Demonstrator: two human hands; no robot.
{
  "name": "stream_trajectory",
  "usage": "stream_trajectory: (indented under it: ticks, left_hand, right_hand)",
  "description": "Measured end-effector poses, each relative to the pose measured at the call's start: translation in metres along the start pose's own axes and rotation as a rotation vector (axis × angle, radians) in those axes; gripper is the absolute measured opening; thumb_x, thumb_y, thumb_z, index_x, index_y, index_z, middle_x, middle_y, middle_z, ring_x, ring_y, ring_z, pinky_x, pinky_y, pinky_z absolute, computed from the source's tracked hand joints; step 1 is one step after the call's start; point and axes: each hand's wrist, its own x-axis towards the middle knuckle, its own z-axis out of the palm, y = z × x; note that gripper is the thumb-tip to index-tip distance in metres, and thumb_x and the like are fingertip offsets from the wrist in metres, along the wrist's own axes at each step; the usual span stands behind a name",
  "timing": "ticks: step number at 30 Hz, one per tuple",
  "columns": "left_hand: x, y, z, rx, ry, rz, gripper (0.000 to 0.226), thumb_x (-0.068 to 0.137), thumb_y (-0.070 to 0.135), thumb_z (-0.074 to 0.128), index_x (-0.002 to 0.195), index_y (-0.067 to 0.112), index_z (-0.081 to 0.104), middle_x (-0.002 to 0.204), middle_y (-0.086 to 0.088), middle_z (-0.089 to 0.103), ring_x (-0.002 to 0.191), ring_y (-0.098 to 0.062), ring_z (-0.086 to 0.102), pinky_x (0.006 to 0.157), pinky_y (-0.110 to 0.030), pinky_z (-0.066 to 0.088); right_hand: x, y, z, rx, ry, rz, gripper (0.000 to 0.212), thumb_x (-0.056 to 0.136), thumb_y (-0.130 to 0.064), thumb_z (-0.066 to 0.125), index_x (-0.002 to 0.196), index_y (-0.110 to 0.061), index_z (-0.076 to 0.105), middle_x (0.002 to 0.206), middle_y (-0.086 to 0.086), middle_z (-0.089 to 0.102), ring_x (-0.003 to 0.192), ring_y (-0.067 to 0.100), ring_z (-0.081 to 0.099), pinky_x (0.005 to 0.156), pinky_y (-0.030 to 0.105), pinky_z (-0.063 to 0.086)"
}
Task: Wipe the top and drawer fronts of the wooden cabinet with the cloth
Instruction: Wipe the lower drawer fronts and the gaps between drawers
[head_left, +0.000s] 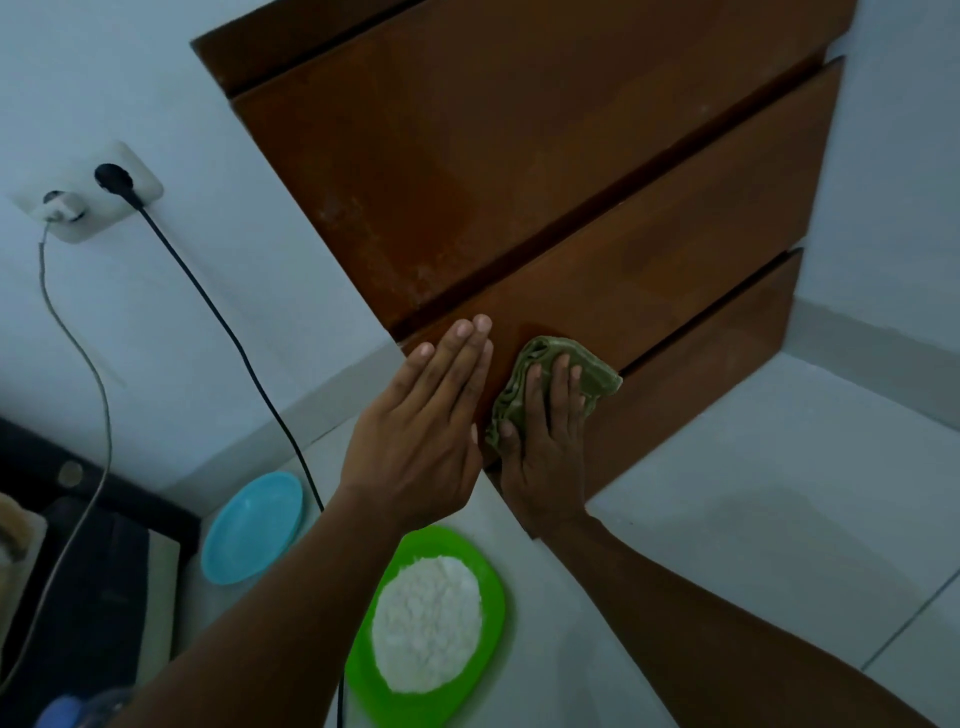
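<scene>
The brown wooden cabinet (519, 156) fills the upper middle, seen tilted, with three drawer fronts split by dark gaps. My right hand (545, 431) presses a crumpled olive-green cloth (597, 374) flat against the left end of the middle drawer front (675, 249). My left hand (431, 415) lies flat with fingers together beside it, at the cabinet's left edge, holding nothing. The lowest drawer front (701, 374) sits to the right of the cloth. The cabinet's top is out of view.
A green plate (488, 561) of white rice and an empty blue plate (254, 525) lie on the white tiled floor (753, 493) below my arms. A black cable (218, 312) and a grey cable run down from a wall socket (88, 197). Dark furniture stands at lower left.
</scene>
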Motion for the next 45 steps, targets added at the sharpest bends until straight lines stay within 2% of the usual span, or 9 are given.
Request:
stream_trajectory:
  ticks: [3, 16, 21, 24, 28, 31, 35, 40, 45]
  left_hand:
    - [0.003, 0.010, 0.009, -0.027, -0.006, -0.007, 0.070, 0.100, 0.037, 0.018, 0.158, 0.000, 0.010, 0.168, -0.017, -0.001, 0.156, -0.028, -0.002, 0.127, -0.043, 0.003]
    - [0.023, 0.043, 0.041, -0.051, 0.011, 0.045, 0.068, 0.105, 0.040, 0.015, 0.158, 0.000, 0.003, 0.168, -0.016, -0.008, 0.156, -0.025, -0.008, 0.126, -0.040, -0.002]
    - [0.035, 0.061, 0.060, -0.110, 0.070, 0.078, 0.066, 0.106, 0.040, 0.013, 0.159, 0.000, 0.009, 0.168, -0.016, 0.003, 0.156, -0.025, 0.004, 0.126, -0.040, 0.010]
    - [0.040, 0.074, 0.070, -0.138, 0.056, 0.093, 0.065, 0.107, 0.039, 0.014, 0.159, 0.000, 0.009, 0.168, -0.016, 0.005, 0.156, -0.025, 0.004, 0.126, -0.040, 0.012]
    - [0.044, 0.088, 0.077, -0.176, 0.044, 0.071, 0.065, 0.106, 0.038, 0.019, 0.158, 0.000, 0.010, 0.168, -0.016, 0.004, 0.156, -0.026, 0.003, 0.126, -0.041, 0.013]
    - [0.038, 0.096, 0.080, -0.224, 0.020, 0.056, 0.066, 0.105, 0.037, 0.026, 0.158, -0.001, 0.013, 0.168, -0.016, 0.006, 0.156, -0.026, 0.004, 0.126, -0.042, 0.015]
    - [0.019, 0.110, 0.083, -0.307, -0.053, 0.010, 0.066, 0.104, 0.037, 0.030, 0.158, 0.000, 0.018, 0.167, -0.016, 0.011, 0.156, -0.026, 0.006, 0.124, -0.045, 0.020]
    - [-0.013, 0.133, 0.089, -0.421, -0.187, -0.124, 0.068, 0.103, 0.042, 0.024, 0.158, 0.002, 0.017, 0.168, -0.015, 0.010, 0.156, -0.027, 0.005, 0.124, -0.048, 0.022]
    - [-0.034, 0.148, 0.088, -0.487, -0.233, -0.268, 0.070, 0.103, 0.044, 0.026, 0.160, 0.004, 0.013, 0.168, -0.014, 0.008, 0.156, -0.027, 0.004, 0.124, -0.047, 0.019]
  right_hand:
    - [0.001, 0.004, 0.002, 0.031, 0.028, 0.084, 0.065, 0.103, -0.036, 0.037, 0.158, -0.011, 0.012, 0.166, 0.018, 0.010, 0.154, 0.036, 0.005, 0.124, 0.053, 0.013]
    - [0.032, 0.047, 0.005, 0.040, 0.209, 0.236, 0.061, 0.106, -0.033, 0.028, 0.156, -0.004, 0.013, 0.165, 0.018, 0.008, 0.154, 0.033, 0.007, 0.120, 0.060, 0.018]
    - [0.060, 0.090, -0.010, 0.117, 0.306, 0.311, 0.058, 0.104, -0.025, 0.030, 0.155, 0.001, 0.018, 0.164, 0.022, 0.015, 0.153, 0.033, 0.013, 0.125, 0.041, 0.014]
    - [0.077, 0.104, -0.025, 0.112, 0.393, 0.326, 0.053, 0.103, -0.018, 0.033, 0.152, 0.002, 0.026, 0.160, 0.023, 0.026, 0.150, 0.032, 0.024, 0.124, 0.029, 0.017]
    - [0.098, 0.130, -0.047, 0.021, 0.519, 0.333, 0.047, 0.097, -0.009, 0.040, 0.140, 0.007, 0.048, 0.143, 0.023, 0.053, 0.132, 0.032, 0.052, 0.115, 0.032, 0.037]
    - [0.110, 0.149, -0.067, 0.071, 0.496, 0.538, 0.040, 0.097, -0.020, 0.046, 0.132, -0.005, 0.060, 0.127, 0.012, 0.066, 0.117, 0.025, 0.061, 0.102, 0.030, 0.046]
    - [0.107, 0.144, -0.084, 0.111, 0.476, 0.612, 0.026, 0.099, -0.028, 0.050, 0.111, -0.011, 0.067, 0.097, 0.001, 0.068, 0.088, 0.017, 0.061, 0.084, 0.033, 0.050]
    - [0.060, 0.103, -0.076, 0.175, 0.305, 0.533, 0.028, 0.102, -0.028, 0.050, 0.122, -0.013, 0.064, 0.104, -0.004, 0.066, 0.093, 0.012, 0.061, 0.083, 0.017, 0.045]
    - [0.004, 0.077, -0.069, 0.156, 0.129, 0.406, 0.026, 0.103, -0.023, 0.050, 0.123, -0.013, 0.064, 0.106, 0.004, 0.071, 0.093, 0.019, 0.066, 0.080, 0.031, 0.053]
